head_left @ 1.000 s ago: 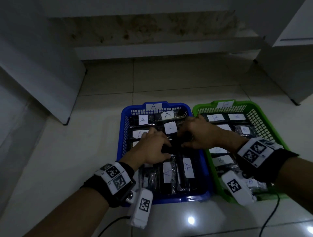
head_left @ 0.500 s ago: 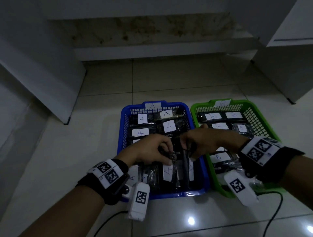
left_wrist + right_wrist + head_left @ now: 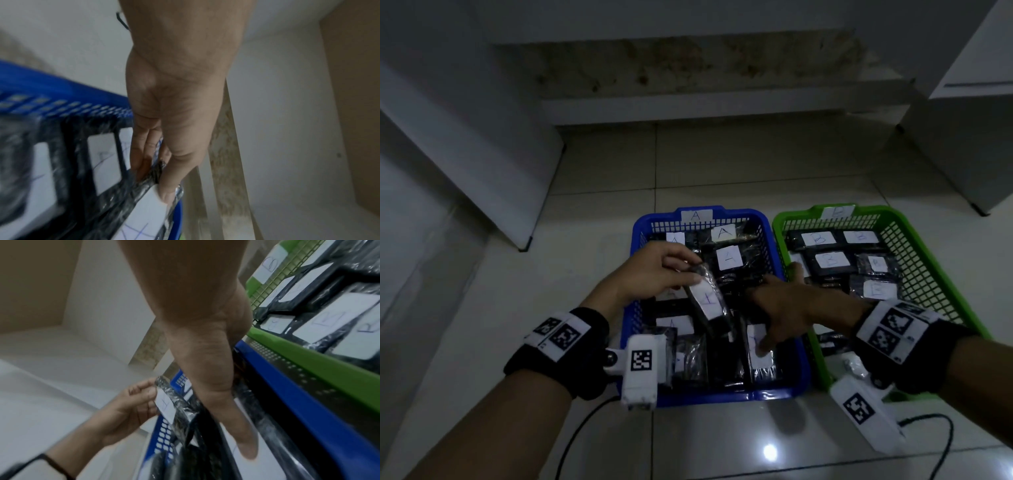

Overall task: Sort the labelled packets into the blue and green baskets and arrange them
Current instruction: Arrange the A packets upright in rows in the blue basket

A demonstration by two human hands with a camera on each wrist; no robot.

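Black packet (image 3: 709, 301) labelled "A"

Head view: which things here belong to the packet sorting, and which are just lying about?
Part of the job:
- blue basket, tagged A
- green basket, tagged B
- lifted A packet, pinched by left hand
- right hand, flat on packets in the blue basket

Lying about:
- black cable on the floor
- white cabinet

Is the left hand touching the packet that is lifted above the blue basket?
Touching. The left wrist view shows the left hand pinching the packet between thumb and fingers; the head view agrees.
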